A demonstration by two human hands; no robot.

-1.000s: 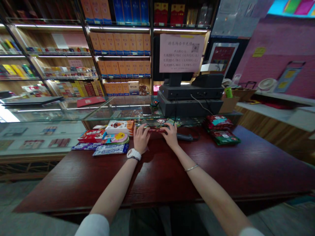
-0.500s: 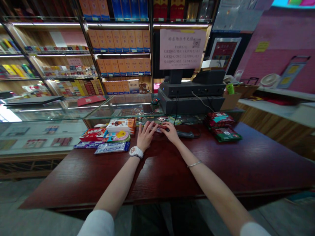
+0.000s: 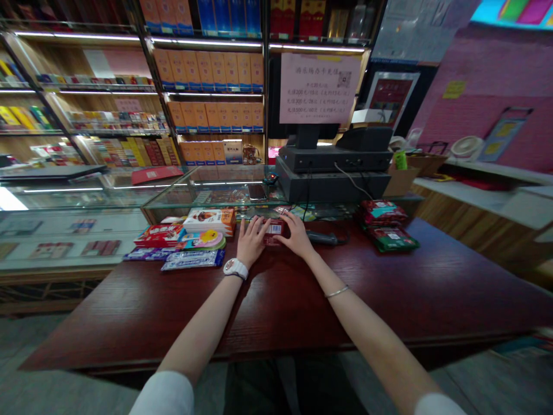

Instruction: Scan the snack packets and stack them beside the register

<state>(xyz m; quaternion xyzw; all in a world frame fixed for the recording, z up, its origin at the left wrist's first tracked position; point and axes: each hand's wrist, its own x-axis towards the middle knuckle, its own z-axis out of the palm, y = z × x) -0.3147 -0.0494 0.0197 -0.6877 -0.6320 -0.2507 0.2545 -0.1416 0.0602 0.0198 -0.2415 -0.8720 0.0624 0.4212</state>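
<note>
A small dark red packet (image 3: 275, 227) with a pale barcode label lies between my hands near the back of the dark red wooden table (image 3: 285, 305). My left hand (image 3: 251, 241), with a white watch at the wrist, grips the packet's left side with its fingertips. On the other side, my right hand (image 3: 299, 235) holds it between thumb and fingers. A black handheld scanner (image 3: 324, 237) lies just right of my right hand. The packet's outer edges are partly hidden by my fingers.
Boxes and snack packs, including a blue-white packet (image 3: 193, 259), sit at the left. Red and green bags (image 3: 391, 239) are stacked at the right. A glass display case (image 3: 207, 187) stands behind the table, carrying a monitor with a paper sign (image 3: 319, 86).
The red packet has been tilted so its barcode label now shows more fully. My fingers have shifted to its two sides. The view has moved slightly.
</note>
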